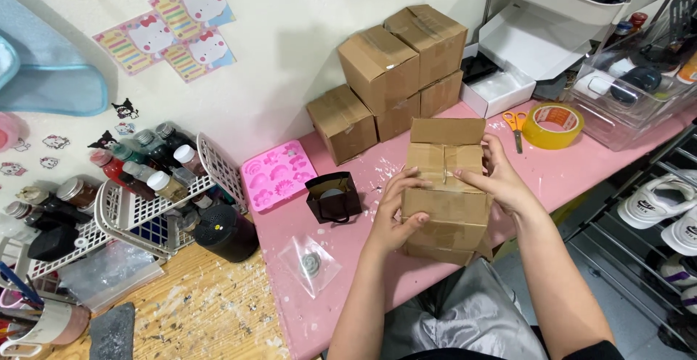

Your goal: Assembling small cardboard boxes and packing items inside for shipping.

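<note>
Cardboard box (pixel 444 189) sits gripped between both hands above the pink counter (pixel 581 168): left hand (pixel 398 215) clasps its side, right hand (pixel 497 178) presses a top flap. Keeping the flaps level probably helps; tape roll (pixel 553 125) lies beyond the right hand.

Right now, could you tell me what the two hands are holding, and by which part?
Both hold one small cardboard box: the left hand grips its left side, the right hand its right side, thumb on the top flaps.
</note>
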